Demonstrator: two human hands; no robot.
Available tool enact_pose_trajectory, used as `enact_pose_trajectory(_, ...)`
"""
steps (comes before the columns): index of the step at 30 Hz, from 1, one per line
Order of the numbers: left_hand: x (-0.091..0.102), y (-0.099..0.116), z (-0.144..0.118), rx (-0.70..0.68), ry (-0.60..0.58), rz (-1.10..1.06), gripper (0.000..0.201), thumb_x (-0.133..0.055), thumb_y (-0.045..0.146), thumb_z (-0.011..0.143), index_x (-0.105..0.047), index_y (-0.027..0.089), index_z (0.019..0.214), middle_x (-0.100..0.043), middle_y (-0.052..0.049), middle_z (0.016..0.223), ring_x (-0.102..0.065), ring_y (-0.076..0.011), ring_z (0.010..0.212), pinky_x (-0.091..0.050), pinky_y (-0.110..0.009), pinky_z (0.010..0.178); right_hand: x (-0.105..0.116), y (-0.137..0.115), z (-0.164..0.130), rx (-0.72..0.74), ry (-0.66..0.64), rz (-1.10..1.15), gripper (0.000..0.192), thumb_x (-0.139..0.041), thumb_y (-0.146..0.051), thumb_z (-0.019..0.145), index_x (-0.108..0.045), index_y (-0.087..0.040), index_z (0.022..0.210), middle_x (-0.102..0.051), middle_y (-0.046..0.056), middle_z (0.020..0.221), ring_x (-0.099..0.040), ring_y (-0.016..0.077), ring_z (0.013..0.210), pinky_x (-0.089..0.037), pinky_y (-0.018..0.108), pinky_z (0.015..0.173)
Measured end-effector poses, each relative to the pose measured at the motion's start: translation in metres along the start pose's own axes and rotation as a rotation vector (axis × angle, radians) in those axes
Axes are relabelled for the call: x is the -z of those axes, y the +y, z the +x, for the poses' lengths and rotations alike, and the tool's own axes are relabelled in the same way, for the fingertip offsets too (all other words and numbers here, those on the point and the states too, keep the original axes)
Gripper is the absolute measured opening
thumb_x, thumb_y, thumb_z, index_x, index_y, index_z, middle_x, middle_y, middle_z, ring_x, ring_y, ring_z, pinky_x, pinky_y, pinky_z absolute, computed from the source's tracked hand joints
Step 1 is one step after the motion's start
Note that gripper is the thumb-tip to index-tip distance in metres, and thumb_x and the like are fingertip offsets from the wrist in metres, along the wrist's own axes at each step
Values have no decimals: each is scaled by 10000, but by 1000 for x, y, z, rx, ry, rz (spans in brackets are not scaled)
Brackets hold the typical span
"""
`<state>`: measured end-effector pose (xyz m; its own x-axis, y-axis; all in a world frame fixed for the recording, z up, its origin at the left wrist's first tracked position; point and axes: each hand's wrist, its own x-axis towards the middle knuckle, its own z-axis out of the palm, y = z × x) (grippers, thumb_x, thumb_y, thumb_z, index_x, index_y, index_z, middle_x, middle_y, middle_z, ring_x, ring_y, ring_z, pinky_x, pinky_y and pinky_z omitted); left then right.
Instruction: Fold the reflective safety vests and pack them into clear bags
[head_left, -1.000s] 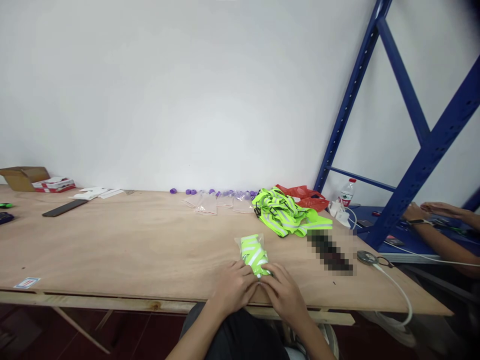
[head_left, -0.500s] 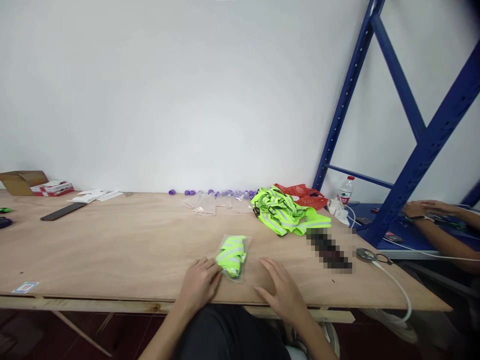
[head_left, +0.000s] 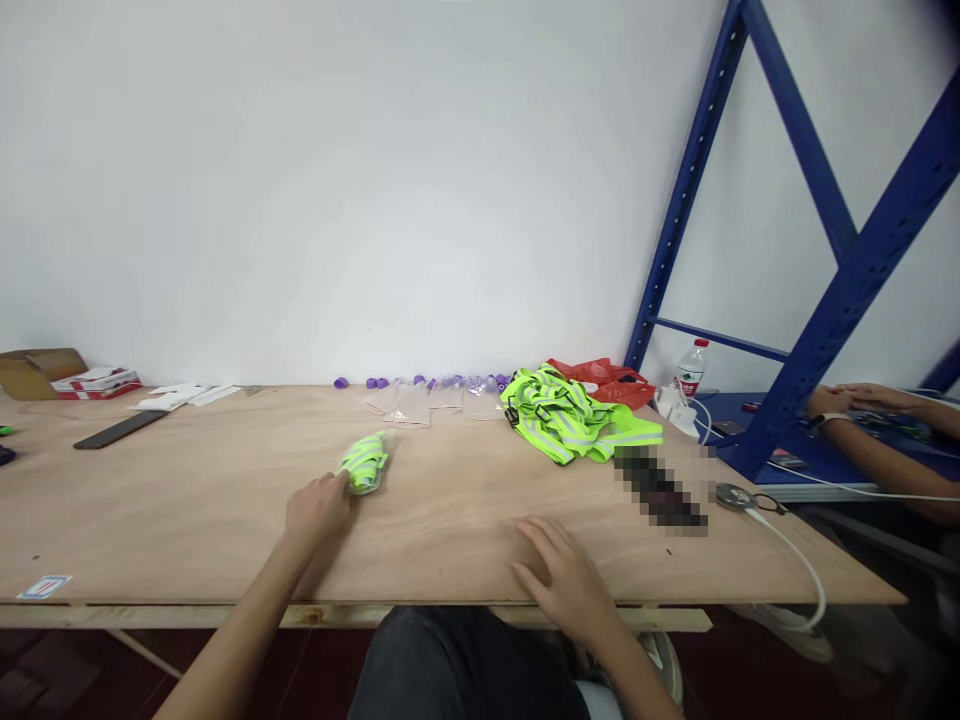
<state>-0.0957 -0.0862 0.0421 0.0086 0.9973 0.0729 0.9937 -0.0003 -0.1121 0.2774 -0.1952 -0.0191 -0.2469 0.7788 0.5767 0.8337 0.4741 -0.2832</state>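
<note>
A clear plastic bag with a folded neon-yellow reflective strap (head_left: 364, 464) inside is pinched at its near left edge by my left hand (head_left: 318, 508), slightly tilted over the wooden table. My right hand (head_left: 562, 578) lies near the front edge of the table, fingers spread and holding nothing. Beyond it, towards the back right, is a tangled heap of neon-yellow reflective straps (head_left: 566, 418) with dark buckles.
Clear plastic bags (head_left: 409, 403) and small purple items (head_left: 377, 383) line the wall. A red plastic bag (head_left: 611, 382), a bottle (head_left: 691, 370) and a blue rack post (head_left: 814, 330) stand right, beside another person's hands (head_left: 862, 400). A dark flat bar (head_left: 120, 430) lies left.
My left hand has moved left and away from me, carrying the bagged strap off the spot in front of me. The right hand has stayed in place.
</note>
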Motion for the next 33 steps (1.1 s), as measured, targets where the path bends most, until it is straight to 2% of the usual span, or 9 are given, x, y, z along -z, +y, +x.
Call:
enact_pose_trajectory(8,-9,-45,44,136,-16,-9,329,-418,178,833,-636,147,1077,-687,-216,1109,-668,-371,970,-501,-439,720,1,-3,3,-18,-73,11,226,-641,-246,860,-667,-226,1084,-698,91,1141,-653,264,1051,-552,426,903)
enact_pose_trajectory(14,-17,-71,71,196,7,-21,398,-441,171,814,-599,124,1176,-650,-247,1161,-622,-390,1045,-492,-448,759,5,-5,6,-32,-111,6,219,-624,-261,875,-672,-243,1087,-694,83,1147,-650,252,1050,-548,402,901)
enact_pose_trajectory(20,-29,-76,97,193,13,-5,419,-299,189,929,-542,84,1254,-591,-268,1202,-589,-411,1096,-476,-468,789,3,-3,5,-28,-116,-26,223,-592,-303,905,-673,-253,1107,-695,88,1169,-652,260,1067,-551,404,896)
enact_pose_trajectory(23,-33,-74,107,145,21,-4,474,-226,325,990,-507,148,1328,-582,-243,1224,-607,-415,1057,-472,-494,787,0,0,3,-9,-97,-46,231,-575,-334,918,-673,-267,1117,-702,84,1162,-659,267,1060,-553,408,886)
enact_pose_trajectory(26,-37,-76,120,140,18,-22,529,-232,458,988,-541,160,1299,-598,-239,1207,-621,-414,1040,-465,-517,822,-2,2,2,12,-66,-63,240,-576,-361,921,-668,-276,1126,-708,80,1151,-669,272,1037,-561,411,863)
enact_pose_trajectory(29,-42,-82,137,171,11,-88,583,-253,528,966,-551,135,1276,-596,-259,1251,-555,-428,1176,-426,-565,918,-2,3,3,34,-42,-72,244,-583,-367,920,-662,-276,1133,-712,78,1140,-677,271,1018,-571,403,844)
enact_pose_trajectory(33,-53,-85,163,233,23,-209,630,-268,546,947,-492,110,1343,-543,-266,1375,-431,-423,1327,-363,-612,997,0,2,5,61,-56,-83,258,-612,-345,903,-649,-276,1149,-714,77,1147,-686,267,1013,-583,384,821)
